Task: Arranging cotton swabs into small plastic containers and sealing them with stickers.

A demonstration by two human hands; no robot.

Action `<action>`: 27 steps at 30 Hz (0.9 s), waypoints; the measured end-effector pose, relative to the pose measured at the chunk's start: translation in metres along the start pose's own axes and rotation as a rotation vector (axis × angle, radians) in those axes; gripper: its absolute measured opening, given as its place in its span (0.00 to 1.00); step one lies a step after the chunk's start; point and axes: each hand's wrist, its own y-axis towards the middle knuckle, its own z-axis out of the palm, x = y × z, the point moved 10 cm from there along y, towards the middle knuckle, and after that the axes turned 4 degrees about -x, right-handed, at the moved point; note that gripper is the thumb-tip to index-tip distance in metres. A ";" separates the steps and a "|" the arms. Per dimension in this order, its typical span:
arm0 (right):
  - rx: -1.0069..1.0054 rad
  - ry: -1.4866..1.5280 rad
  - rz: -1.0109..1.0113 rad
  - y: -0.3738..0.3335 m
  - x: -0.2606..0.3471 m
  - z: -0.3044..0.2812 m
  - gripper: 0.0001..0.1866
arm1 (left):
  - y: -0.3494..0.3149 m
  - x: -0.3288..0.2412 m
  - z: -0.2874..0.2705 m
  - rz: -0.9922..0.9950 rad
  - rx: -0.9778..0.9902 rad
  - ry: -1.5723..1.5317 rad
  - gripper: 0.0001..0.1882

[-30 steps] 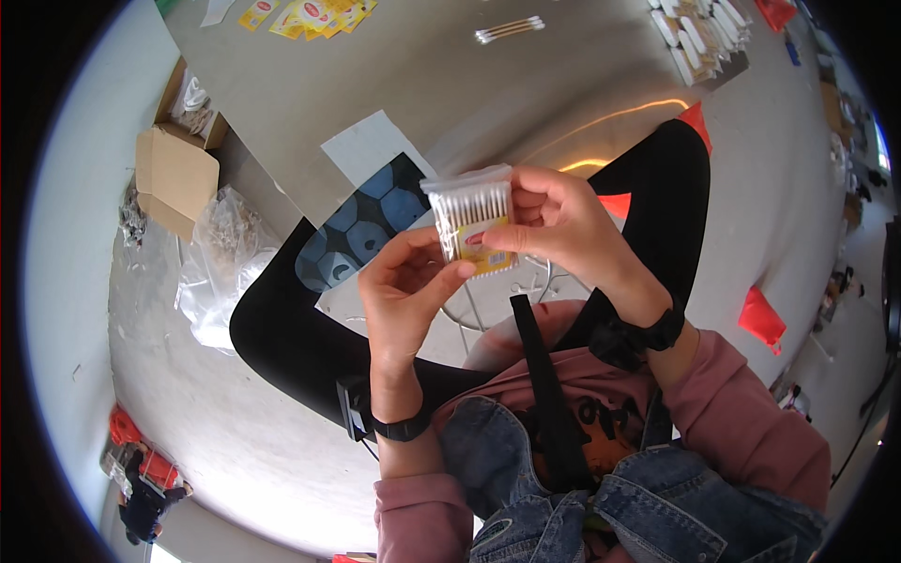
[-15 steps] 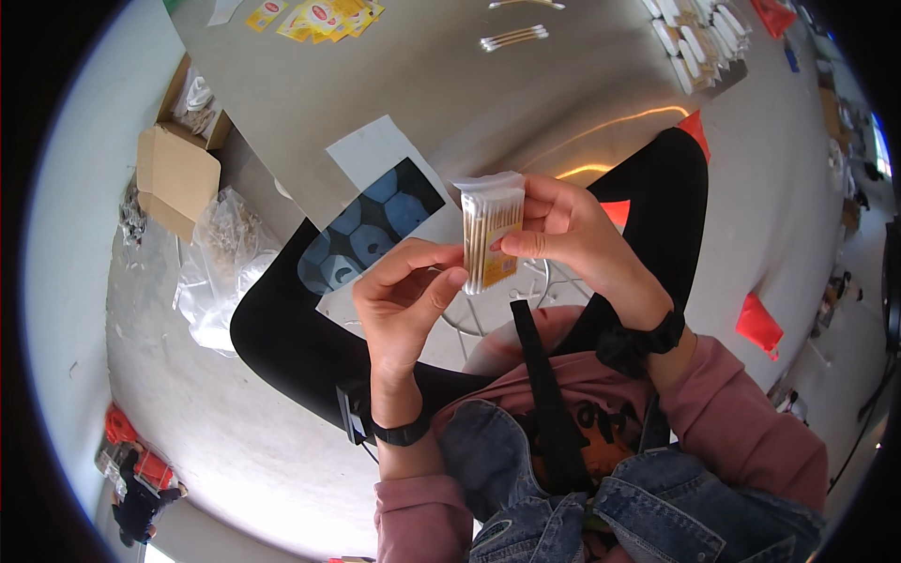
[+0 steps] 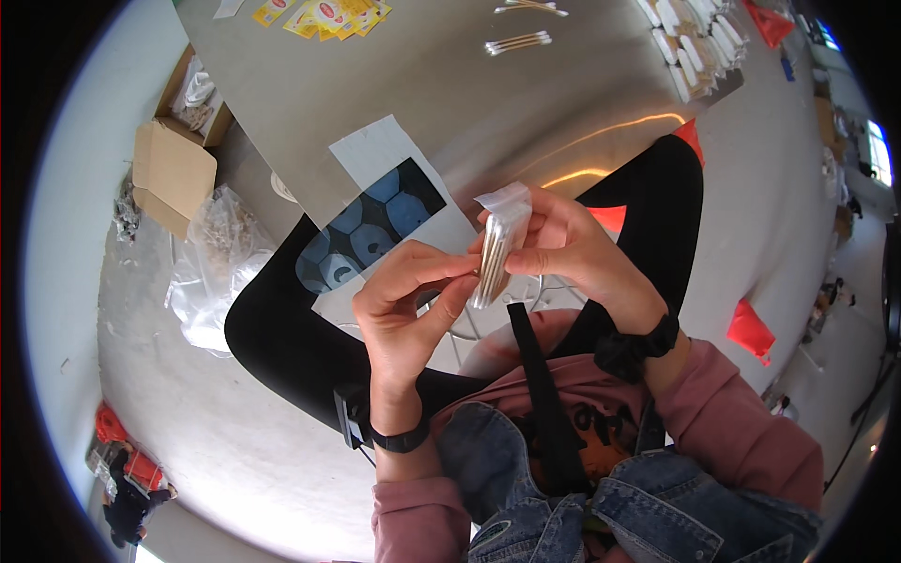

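Observation:
Between my two hands, over my lap, is a clear plastic bag of cotton swabs (image 3: 496, 253) with its loose top flap upward. Its narrow side faces me, and the sticks stand nearly upright, tilted a little. My left hand (image 3: 404, 296) pinches the bag's left edge with thumb and forefinger. On the other side, my right hand (image 3: 572, 246) grips it, the thumb across the near face and the fingers behind, partly hidden. A few loose cotton swabs (image 3: 518, 43) lie on the metal table (image 3: 422, 103) beyond.
Yellow printed cards (image 3: 333, 15) lie at the table's far left. Filled swab bags (image 3: 694, 47) are piled at the far right. A white sheet (image 3: 371, 150) sits at the near edge. Left on the floor are an open cardboard box (image 3: 174, 174) and a plastic bag (image 3: 216, 263).
The swab bag has been turned from its broad face with the yellow card to its narrow side. It has shifted slightly right, and my left fingers have followed it.

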 end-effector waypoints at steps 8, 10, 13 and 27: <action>0.058 0.083 0.005 -0.001 -0.007 0.006 0.27 | -0.002 -0.008 0.006 0.033 0.009 -0.040 0.14; 0.015 0.067 -0.017 -0.004 -0.004 0.004 0.27 | -0.002 -0.015 0.005 0.100 -0.007 0.081 0.14; -0.061 -0.027 -0.098 -0.009 0.001 0.000 0.26 | -0.002 -0.024 0.002 0.152 -0.122 0.142 0.13; -0.083 -0.623 -0.474 -0.025 0.042 0.017 0.18 | -0.003 -0.021 -0.002 0.101 -0.097 0.090 0.12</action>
